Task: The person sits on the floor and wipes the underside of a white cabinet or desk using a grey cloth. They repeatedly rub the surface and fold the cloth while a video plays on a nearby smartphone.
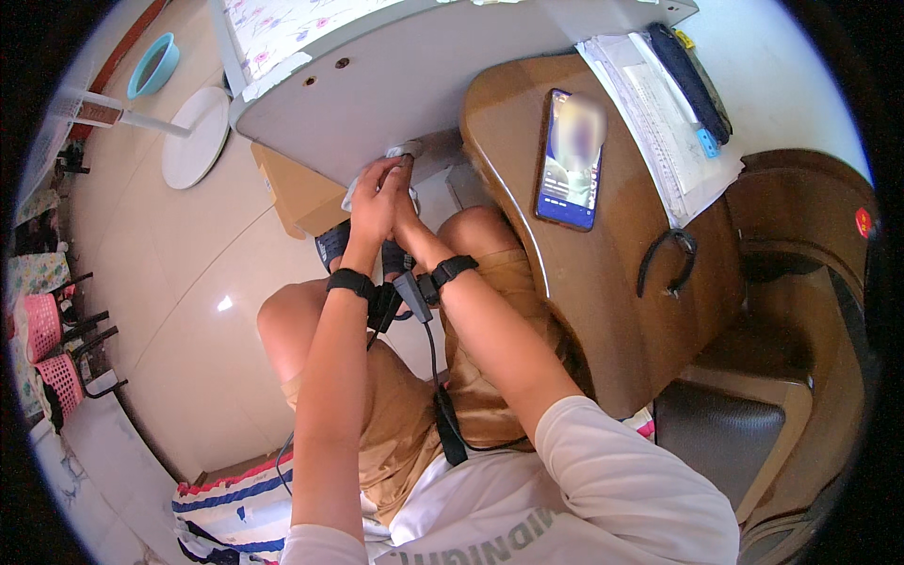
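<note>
My left hand (pixel 373 201) and my right hand (pixel 405 205) are pressed together in front of my knees, beside the grey side panel. Between and beneath them is a crumpled white cloth or tissue (pixel 405 148). Bits of it stick out beyond the fingertips and at both sides of the hands; the rest is hidden. Most of the right hand's fingers are covered by the left. Black straps (pixel 351 283) with small devices and cables circle both wrists. Behind the hands, an open cardboard box (pixel 300 194) stands on the floor.
At my right, a brown wooden table (pixel 621 339) carries a lit smartphone (pixel 568 169), a stack of papers (pixel 643 120), a dark pouch (pixel 688 81) and a black curved band (pixel 653 258). A white round base (pixel 198 145) and a blue basin (pixel 153 67) are on the tiled floor.
</note>
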{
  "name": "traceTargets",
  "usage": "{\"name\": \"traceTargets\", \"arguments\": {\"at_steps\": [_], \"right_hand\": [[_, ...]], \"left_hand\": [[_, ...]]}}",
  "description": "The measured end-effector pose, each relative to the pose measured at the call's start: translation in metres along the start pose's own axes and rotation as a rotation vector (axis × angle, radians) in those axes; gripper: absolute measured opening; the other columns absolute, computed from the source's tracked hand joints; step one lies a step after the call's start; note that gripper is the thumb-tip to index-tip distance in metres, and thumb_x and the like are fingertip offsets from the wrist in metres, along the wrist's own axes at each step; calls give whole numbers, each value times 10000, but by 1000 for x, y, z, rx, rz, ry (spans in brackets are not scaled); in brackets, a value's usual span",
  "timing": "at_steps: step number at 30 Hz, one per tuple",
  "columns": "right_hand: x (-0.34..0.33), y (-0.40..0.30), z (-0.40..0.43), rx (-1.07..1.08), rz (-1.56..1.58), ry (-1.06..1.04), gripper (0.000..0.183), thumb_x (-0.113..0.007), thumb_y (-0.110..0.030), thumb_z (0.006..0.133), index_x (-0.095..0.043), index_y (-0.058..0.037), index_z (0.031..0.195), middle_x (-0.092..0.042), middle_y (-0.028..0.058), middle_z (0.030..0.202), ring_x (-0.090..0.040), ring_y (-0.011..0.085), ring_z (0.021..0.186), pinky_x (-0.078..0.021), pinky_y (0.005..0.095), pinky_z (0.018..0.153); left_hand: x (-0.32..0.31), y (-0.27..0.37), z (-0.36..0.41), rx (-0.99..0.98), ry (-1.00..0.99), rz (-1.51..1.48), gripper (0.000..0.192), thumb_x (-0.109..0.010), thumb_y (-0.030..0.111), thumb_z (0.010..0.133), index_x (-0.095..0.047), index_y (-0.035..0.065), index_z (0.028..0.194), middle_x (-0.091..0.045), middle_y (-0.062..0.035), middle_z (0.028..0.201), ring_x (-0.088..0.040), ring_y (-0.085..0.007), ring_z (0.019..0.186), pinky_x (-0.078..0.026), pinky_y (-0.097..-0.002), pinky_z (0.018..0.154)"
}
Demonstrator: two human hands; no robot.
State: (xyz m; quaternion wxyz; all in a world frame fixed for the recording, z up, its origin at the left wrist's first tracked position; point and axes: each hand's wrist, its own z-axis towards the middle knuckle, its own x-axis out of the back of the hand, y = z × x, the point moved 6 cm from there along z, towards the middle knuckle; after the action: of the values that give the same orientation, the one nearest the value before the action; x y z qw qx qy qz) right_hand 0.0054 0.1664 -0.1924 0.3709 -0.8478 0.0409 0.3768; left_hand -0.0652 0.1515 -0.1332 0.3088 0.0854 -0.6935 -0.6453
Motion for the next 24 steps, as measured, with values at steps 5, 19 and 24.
{"name": "traceTargets", "arguments": {"at_steps": [5,19,24], "right_hand": [[-3,-1,3,0,30,6,571,-553,-298,1000,-375,59,1409,-432,297,1392,-402,445,1331,-378,508,1101],[-4,0,7,11,75,41,545,-544,-315,1010,-400,48,1391,-492,258,1355,-458,406,1295,-405,495,1072],[-10,-1,13,46,28,73,536,-541,-321,1014,-409,44,1384,-513,244,1342,-478,392,1281,-415,490,1062]], "left_hand": [[0,-3,0,69,-30,24,290,-574,186,1006,-681,19,1218,-657,-144,1222,-600,-262,1188,-427,-348,1061],[-2,-3,-2,94,4,19,309,-581,196,991,-685,17,1220,-657,-154,1229,-606,-276,1188,-431,-352,1060],[5,-3,-5,75,-44,104,311,-587,214,1013,-673,17,1239,-650,-155,1274,-634,-268,1151,-473,-349,1020]]}}
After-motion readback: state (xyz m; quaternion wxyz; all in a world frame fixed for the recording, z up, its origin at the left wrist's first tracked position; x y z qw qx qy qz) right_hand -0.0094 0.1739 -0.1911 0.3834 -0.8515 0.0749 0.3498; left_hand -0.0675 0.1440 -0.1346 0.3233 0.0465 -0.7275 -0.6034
